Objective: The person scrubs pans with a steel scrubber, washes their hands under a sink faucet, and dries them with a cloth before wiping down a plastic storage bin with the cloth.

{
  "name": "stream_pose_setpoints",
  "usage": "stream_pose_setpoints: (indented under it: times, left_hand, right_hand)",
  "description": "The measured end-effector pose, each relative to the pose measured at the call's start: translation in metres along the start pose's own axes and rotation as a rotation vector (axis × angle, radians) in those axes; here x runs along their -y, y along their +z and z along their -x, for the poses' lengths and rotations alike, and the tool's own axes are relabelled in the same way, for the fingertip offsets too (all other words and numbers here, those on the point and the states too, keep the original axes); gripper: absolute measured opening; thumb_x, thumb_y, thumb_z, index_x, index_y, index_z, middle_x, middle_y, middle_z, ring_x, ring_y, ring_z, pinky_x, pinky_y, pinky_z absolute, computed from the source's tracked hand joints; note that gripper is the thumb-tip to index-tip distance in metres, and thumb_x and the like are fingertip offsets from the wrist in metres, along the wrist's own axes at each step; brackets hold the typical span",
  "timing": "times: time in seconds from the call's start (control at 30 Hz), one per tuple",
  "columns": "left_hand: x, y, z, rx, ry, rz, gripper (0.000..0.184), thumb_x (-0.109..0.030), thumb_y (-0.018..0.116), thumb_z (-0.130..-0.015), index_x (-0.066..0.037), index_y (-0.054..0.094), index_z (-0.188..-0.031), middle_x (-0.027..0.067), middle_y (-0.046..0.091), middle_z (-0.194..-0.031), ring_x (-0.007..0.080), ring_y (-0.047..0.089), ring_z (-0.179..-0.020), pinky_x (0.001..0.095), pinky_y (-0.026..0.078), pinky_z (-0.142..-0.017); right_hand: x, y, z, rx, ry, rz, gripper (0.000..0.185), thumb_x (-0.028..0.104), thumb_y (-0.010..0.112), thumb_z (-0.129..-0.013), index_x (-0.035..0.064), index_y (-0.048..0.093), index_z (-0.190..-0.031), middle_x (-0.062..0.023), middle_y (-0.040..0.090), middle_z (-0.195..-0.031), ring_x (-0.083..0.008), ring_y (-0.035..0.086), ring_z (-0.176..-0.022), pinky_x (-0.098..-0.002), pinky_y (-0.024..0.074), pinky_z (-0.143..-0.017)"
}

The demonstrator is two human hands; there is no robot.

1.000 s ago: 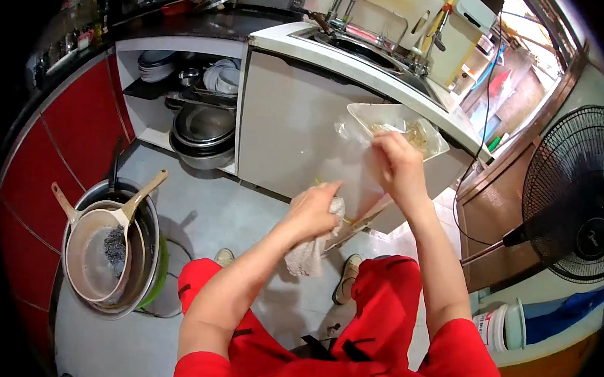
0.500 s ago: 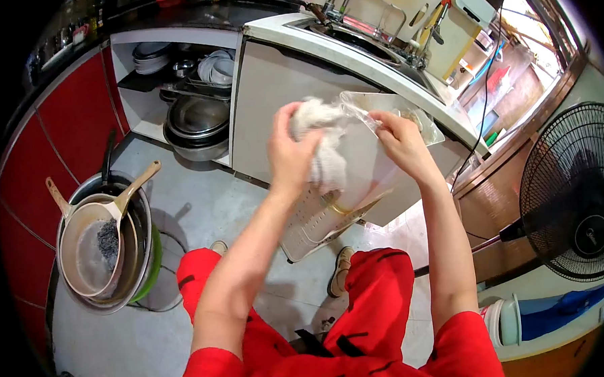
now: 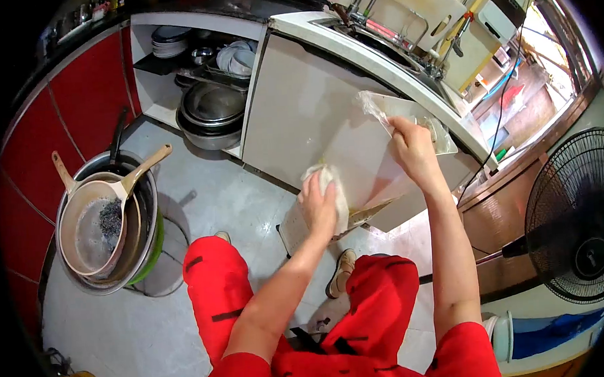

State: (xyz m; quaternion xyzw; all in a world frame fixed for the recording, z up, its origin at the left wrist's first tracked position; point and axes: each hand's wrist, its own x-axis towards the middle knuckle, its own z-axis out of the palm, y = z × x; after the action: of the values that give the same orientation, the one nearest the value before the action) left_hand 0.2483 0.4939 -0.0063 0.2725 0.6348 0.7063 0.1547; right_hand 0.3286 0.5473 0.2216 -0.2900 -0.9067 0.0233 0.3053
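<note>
A pale cloth is under my left hand, whose fingers press it against the side of a whitish translucent bin. My right hand is closed on clear plastic film at the bin's upper edge. More crumpled plastic shows inside the bin, behind my right hand. Yellowish matter lies near the bin's bottom edge. Below my left hand, a perforated light panel is partly hidden by my arm and the cloth.
At the left, pans with a dark scrubber sit in a metal basin. An open cabinet holds bowls and pots. A counter with a sink is ahead. A black fan stands at the right.
My left hand has brought the cloth down from beside the bin's top to its lower side. My right hand still grips the plastic. The view has shifted slightly.
</note>
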Motion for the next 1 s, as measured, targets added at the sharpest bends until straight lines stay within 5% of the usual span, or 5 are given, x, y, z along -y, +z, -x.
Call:
stream_pose_setpoints:
  times: [0.23,0.43,0.6,0.8,1.0]
  left_hand:
    - [-0.131,-0.005,-0.026,0.036,0.717,0.032,0.050,-0.016,0.060,-0.082,-0.006,0.050,-0.130,0.0133,0.045,-0.138,0.0339,0.039,-0.118,0.0419,0.031,-0.104]
    - [-0.072,0.000,-0.073,0.068,0.416,0.010,0.049,-0.017,0.060,-0.083,-0.007,0.051,-0.130,0.0119,0.048,-0.137,0.0327,0.040,-0.117,0.0406,0.031,-0.104]
    - [-0.052,0.003,-0.064,0.091,0.080,-0.028,0.048,-0.020,0.060,-0.084,-0.007,0.053,-0.129,0.0102,0.054,-0.130,0.0351,0.043,-0.114,0.0419,0.034,-0.101]
    - [-0.138,-0.004,-0.018,0.025,0.690,0.012,0.049,-0.018,0.059,-0.083,-0.002,0.052,-0.128,0.0153,0.046,-0.137,0.0345,0.041,-0.115,0.0429,0.032,-0.101]
    - [-0.115,0.006,-0.012,-0.042,0.765,0.017,0.052,-0.017,0.056,-0.082,-0.006,0.048,-0.133,0.0175,0.041,-0.141,0.0371,0.038,-0.118,0.0468,0.030,-0.103]
  right_hand:
    - [0.005,0.001,-0.005,0.037,0.036,-0.049,0.025,0.003,0.046,-0.083,-0.0021,0.063,-0.100,-0.0278,0.062,-0.084,-0.0431,0.062,-0.082,-0.0443,0.0483,-0.074]
    - [0.004,0.007,-0.008,0.003,-0.021,0.023,0.025,0.005,0.044,-0.083,-0.0040,0.061,-0.099,-0.0257,0.060,-0.078,-0.0354,0.063,-0.074,-0.0384,0.0479,-0.070]
    - [0.006,0.005,-0.011,0.046,0.005,0.030,0.024,0.005,0.044,-0.083,-0.0039,0.061,-0.097,-0.0272,0.060,-0.081,-0.0404,0.061,-0.078,-0.0418,0.0473,-0.072]
    - [0.011,-0.005,-0.009,0.100,0.027,-0.095,0.022,0.010,0.048,-0.086,-0.0030,0.062,-0.096,-0.0277,0.062,-0.085,-0.0417,0.063,-0.083,-0.0417,0.0480,-0.073]
    - [0.005,0.012,0.007,0.024,0.066,-0.070,0.023,0.019,0.053,-0.089,0.0023,0.062,-0.102,-0.0215,0.065,-0.082,-0.0359,0.065,-0.079,-0.0414,0.0488,-0.069]
